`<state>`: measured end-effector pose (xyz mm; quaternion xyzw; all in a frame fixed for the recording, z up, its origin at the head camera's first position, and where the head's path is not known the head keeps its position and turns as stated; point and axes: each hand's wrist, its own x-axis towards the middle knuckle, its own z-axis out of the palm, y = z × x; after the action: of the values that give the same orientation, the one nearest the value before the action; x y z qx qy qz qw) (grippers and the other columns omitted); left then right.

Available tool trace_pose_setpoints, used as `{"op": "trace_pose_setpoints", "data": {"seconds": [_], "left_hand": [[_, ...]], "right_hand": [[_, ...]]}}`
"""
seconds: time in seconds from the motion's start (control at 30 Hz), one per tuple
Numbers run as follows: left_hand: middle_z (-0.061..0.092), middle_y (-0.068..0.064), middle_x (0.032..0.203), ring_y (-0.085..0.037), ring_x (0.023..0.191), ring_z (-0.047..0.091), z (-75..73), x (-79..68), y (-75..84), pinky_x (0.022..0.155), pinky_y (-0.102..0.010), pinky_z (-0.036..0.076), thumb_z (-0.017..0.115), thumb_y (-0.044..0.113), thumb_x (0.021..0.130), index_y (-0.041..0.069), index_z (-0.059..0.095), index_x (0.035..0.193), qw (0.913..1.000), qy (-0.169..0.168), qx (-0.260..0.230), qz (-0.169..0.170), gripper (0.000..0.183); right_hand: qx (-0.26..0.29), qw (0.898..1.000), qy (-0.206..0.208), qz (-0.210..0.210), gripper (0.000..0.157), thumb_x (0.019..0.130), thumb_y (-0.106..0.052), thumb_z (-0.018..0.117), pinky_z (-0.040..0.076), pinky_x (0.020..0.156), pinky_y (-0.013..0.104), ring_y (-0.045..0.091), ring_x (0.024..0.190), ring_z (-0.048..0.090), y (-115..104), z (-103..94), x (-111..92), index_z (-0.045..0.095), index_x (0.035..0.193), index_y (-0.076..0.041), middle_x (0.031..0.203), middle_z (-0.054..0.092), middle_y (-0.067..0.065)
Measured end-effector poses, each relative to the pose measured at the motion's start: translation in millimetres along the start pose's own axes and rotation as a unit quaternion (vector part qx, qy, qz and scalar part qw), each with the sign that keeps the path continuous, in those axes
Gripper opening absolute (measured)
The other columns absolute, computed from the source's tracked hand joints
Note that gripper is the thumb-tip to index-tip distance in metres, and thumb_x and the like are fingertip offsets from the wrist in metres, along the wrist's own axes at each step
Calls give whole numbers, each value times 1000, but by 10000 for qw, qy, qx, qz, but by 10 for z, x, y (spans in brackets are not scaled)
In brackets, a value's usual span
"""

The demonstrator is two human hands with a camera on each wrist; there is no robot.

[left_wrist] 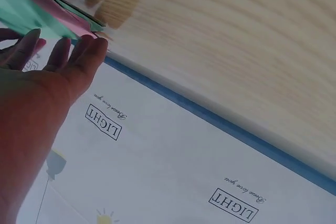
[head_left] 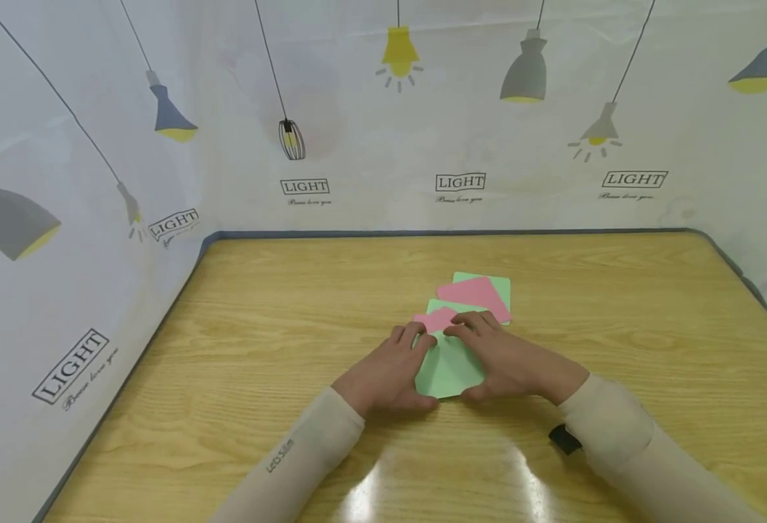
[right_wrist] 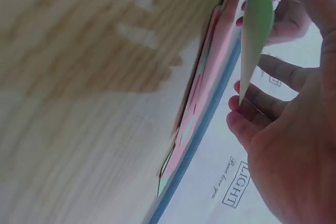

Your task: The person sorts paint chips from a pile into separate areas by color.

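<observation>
In the head view a green paper sheet lies between both hands, its near edge by the thumbs. The left hand holds its left side, with thumb low and fingers bent over toward the top. On the right side the right hand grips it in a mirrored way. The right wrist view shows the green sheet raised and slightly bowed, with fingers at its lower tip. Just beyond the fingertips are a pink paper piece and a larger pink sheet, overlapping another green sheet.
The papers are on a wood-grain table. A white cloth wall printed with lamps rises behind and at both sides, edged by a blue strip along the table's back. A black tab shows beside the right sleeve.
</observation>
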<state>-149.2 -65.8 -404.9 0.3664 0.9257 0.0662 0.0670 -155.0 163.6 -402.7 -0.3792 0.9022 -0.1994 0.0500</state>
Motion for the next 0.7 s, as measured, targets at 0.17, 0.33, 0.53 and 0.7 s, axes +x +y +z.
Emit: {"op": "trace_pose_setpoints", "data": {"seconds": [0.17, 0.33, 0.53, 0.7], "left_hand": [[37, -11, 142, -27, 130, 35, -38, 24, 59, 106, -35, 36, 71, 53, 81, 6, 44, 136, 9989, 222, 245, 327, 78], [41, -6, 135, -24, 124, 38, -69, 59, 245, 101, -34, 39, 69, 58, 81, 9, 49, 132, 9957, 385, 536, 650, 74], [42, -4, 128, -23, 120, 40, -39, 109, 560, 95, -29, 40, 65, 62, 83, 15, 50, 129, 9918, 290, 941, 817, 68], [44, -2, 122, -19, 112, 41, 78, 120, 825, 91, -25, 40, 60, 62, 86, 19, 49, 127, 9900, 95, 1041, 948, 61]], "right_hand": [[-92, 9998, 146, -40, 75, 73, -31, 84, 43, 98, 46, 35, 130, 33, 11, -70, -151, 50, 134, -5, 139, 40, 16], [1, 9997, 90, 239, 73, 73, -33, 86, 45, 97, 46, 33, 132, 31, 8, -152, -402, 53, 135, -12, 142, 37, 13], [-48, 9992, 120, 373, 67, 72, -32, 86, 48, 93, 44, 29, 128, 36, -22, -219, -726, 54, 129, -16, 139, 39, 8], [-32, 9989, -62, 457, 62, 71, -33, 87, 50, 88, 42, 25, 121, 41, -30, -229, -990, 56, 123, -23, 133, 42, 4]]}}
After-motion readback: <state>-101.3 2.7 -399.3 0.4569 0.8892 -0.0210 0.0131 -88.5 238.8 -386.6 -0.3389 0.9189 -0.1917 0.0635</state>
